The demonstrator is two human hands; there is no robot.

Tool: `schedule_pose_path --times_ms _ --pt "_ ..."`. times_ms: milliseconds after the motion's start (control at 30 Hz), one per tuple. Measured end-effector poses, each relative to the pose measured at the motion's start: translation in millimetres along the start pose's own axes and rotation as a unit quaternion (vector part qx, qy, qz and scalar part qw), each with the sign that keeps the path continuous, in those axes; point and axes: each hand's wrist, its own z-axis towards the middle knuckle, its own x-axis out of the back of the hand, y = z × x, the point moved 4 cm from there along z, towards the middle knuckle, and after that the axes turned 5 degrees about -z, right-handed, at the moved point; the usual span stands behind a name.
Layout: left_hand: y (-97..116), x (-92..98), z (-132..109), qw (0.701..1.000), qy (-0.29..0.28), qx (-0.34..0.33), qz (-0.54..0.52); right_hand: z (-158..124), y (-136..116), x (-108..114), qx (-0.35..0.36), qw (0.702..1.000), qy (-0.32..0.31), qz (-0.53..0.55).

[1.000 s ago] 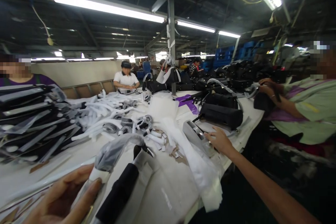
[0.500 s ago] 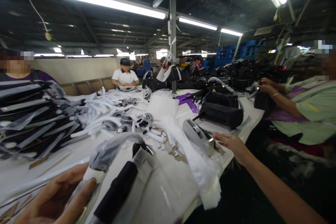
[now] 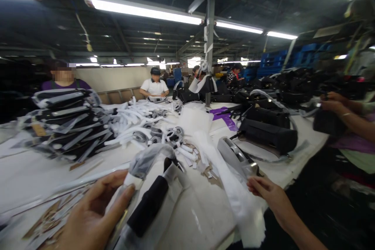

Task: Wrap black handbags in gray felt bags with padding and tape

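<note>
My left hand [image 3: 99, 207] is closed around a bag strap [image 3: 149, 158] wrapped in clear plastic, with a white band of wrapping by the thumb. Below the strap's arch lies a black bag [image 3: 149, 205], partly covered by thin white sheeting. To the right, a grey tape dispenser [image 3: 233, 156] stands on the table. My right hand [image 3: 265, 191] is at its near end, thumb and fingers pinched together. Whatever sits between those fingertips is too small to make out. A strip of white foam sheet [image 3: 225, 179] runs beside the dispenser and hangs over the table's edge.
Stacked wrapped bags [image 3: 73, 125] stand at left, beside many white foam tubes [image 3: 129, 119]. Cardboard scraps [image 3: 202, 164] lie mid-table. Black bags [image 3: 266, 131] and a purple piece [image 3: 224, 117] are at right. Co-workers sit around; one person's hands [image 3: 336, 105] hold a black bag.
The view has swung left, so things appear farther right. My right hand has gone from spread fingers near the dispenser to a pinch at its near end. My left hand keeps its hold.
</note>
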Motion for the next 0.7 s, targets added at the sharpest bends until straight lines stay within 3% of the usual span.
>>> schedule_pose_path --times_ms 100,200,300,400,500,700 --pt "1.7 -8.5 -3.2 0.998 -0.052 -0.015 -0.033 -40.6 -58.8 -62.4 0.106 0.986 -0.125 -0.001" --pt "0.7 -11.5 -3.0 0.997 -0.052 -0.044 -0.030 -89.3 -121.1 -123.4 0.211 0.936 -0.280 0.028" --pt "1.2 -14.0 -4.5 0.995 -0.057 -0.082 -0.011 -123.3 -164.8 -167.6 0.263 0.893 -0.358 0.066" --pt "1.8 -14.7 -6.9 0.993 -0.055 -0.108 0.005 -135.1 -186.0 -196.5 0.289 0.884 -0.359 0.080" --pt "2.7 -14.3 -8.4 0.990 -0.049 -0.129 0.018 -135.5 -191.0 -214.0 0.286 0.894 -0.335 0.079" --pt "6.4 -10.6 -9.2 0.985 -0.042 -0.162 0.036 -133.7 -189.5 -221.6 0.280 0.917 -0.282 0.008"
